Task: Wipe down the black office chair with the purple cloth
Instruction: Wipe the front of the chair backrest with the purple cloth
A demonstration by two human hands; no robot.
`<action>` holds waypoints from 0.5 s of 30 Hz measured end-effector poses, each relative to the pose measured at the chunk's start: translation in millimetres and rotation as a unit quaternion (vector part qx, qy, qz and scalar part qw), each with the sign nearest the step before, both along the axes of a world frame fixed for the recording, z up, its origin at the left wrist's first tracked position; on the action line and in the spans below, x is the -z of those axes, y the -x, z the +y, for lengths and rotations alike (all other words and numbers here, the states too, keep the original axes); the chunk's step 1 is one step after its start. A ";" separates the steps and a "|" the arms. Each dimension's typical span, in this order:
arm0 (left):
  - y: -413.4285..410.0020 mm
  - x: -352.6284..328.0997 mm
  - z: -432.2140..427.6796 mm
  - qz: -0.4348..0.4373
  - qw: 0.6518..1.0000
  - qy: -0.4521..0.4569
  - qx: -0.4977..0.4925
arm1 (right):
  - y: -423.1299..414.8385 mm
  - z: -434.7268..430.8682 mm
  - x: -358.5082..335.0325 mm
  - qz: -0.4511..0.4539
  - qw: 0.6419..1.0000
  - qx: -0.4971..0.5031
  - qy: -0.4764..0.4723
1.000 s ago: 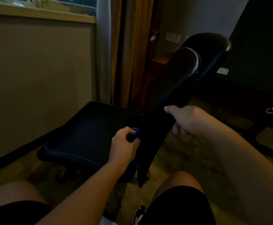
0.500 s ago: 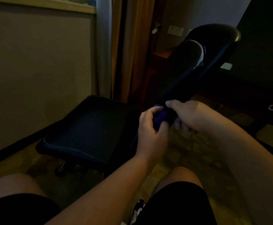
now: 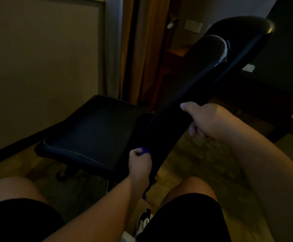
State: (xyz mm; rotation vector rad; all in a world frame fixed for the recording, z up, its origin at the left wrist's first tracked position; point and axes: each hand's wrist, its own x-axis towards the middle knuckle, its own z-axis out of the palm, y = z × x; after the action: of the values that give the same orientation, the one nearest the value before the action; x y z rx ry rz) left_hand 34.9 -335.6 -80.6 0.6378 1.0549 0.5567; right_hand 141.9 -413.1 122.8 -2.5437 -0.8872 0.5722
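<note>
The chair (image 3: pixel 93 130) is lying tipped, seat at left, its back (image 3: pixel 203 81) running as a long dark blade from low centre up toward the upper right. The left hand (image 3: pixel 139 163) is fisting the cloth (image 3: pixel 145 150) against the back's lower end, so bare surface is stretching up and right from its fingers. The right hand (image 3: pixel 205 122) is gripping the back's edge higher up, seemingly steadying it; dim light is hiding the fingertips.
</note>
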 end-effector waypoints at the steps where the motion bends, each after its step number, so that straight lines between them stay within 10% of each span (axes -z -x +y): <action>1: -0.7 -10.5 -0.2 -0.019 1.000 0.005 -0.007 | 0.2 -0.2 -0.3 0.001 1.000 -0.002 -0.002; 15: 3.1 -141.1 -18.6 -0.206 0.952 -0.223 0.046 | 7.7 0.0 -1.5 -0.051 0.998 -0.013 -0.040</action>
State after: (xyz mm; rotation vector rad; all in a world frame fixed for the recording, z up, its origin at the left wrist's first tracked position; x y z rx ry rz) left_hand 31.8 -354.2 60.4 0.9142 0.5004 0.8162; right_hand 134.2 -413.1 124.3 -2.5114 -0.9600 0.4084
